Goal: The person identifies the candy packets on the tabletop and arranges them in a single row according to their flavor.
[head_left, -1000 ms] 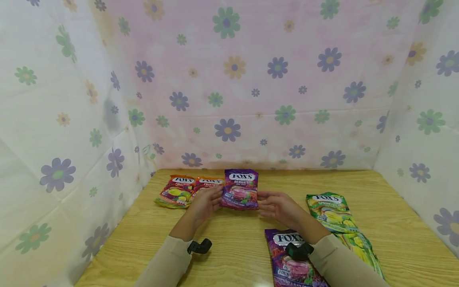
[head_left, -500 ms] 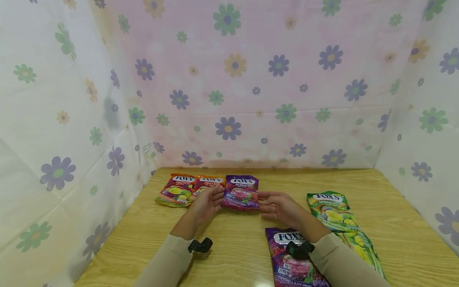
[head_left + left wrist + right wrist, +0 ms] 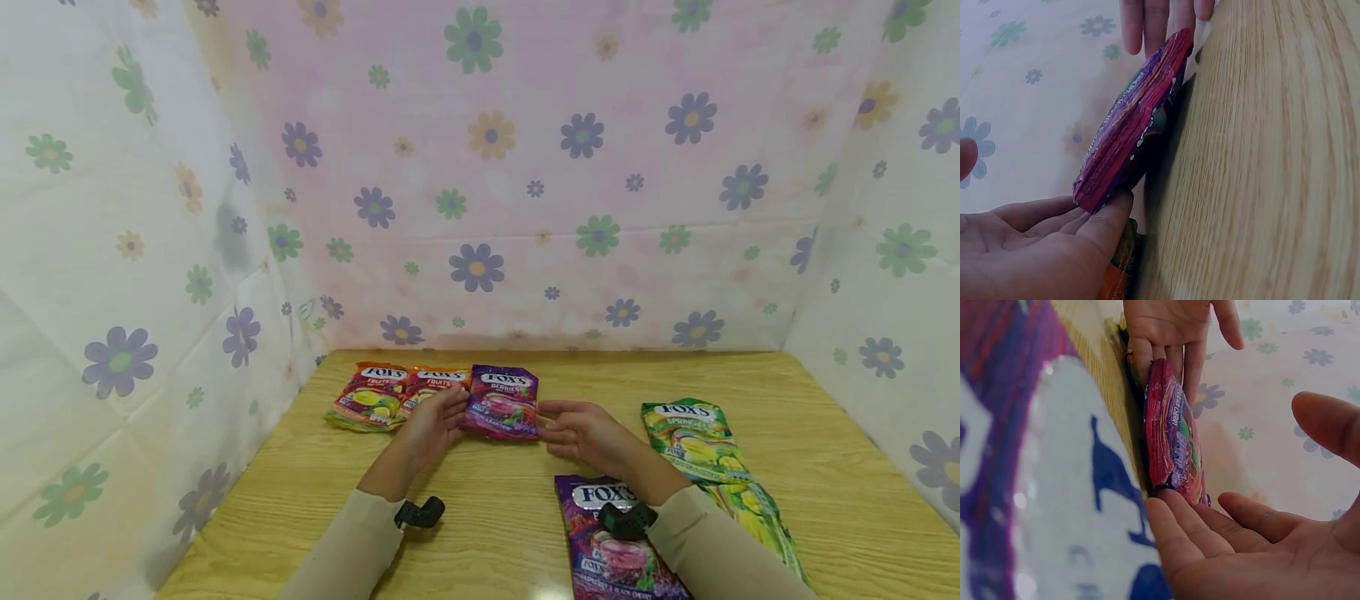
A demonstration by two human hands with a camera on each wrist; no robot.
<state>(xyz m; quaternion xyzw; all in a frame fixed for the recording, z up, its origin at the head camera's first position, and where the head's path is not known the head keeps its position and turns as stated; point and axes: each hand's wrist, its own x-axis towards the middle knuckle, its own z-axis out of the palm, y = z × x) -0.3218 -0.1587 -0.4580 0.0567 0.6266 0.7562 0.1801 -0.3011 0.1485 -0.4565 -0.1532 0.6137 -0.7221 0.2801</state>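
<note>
A purple candy bag labelled FOX'S Berries [image 3: 501,404] lies at the back of the table between my two hands. My left hand [image 3: 431,429] touches its left edge with extended fingers, the thumb held off it. Along the opposite edge, the straight fingers of my right hand [image 3: 588,433] reach the bag's lower right side. Seen end-on in the left wrist view, the bag [image 3: 1132,125] sits between the fingertips of both hands. In the right wrist view, its red-purple end [image 3: 1163,437] shows above my right hand's fingers [image 3: 1185,540].
Two orange-red FOX'S Fruits bags [image 3: 369,398] lie left of the purple one, side by side. A second Berries bag [image 3: 607,550] lies beneath my right forearm. Green Spring Tea bags [image 3: 690,429] are at the right. Flowered cloth [image 3: 480,183] walls the wooden table [image 3: 480,517].
A second ago the purple bag's top stood higher; it has since tipped back and down toward the table. Both hands have stayed almost in place at its sides.
</note>
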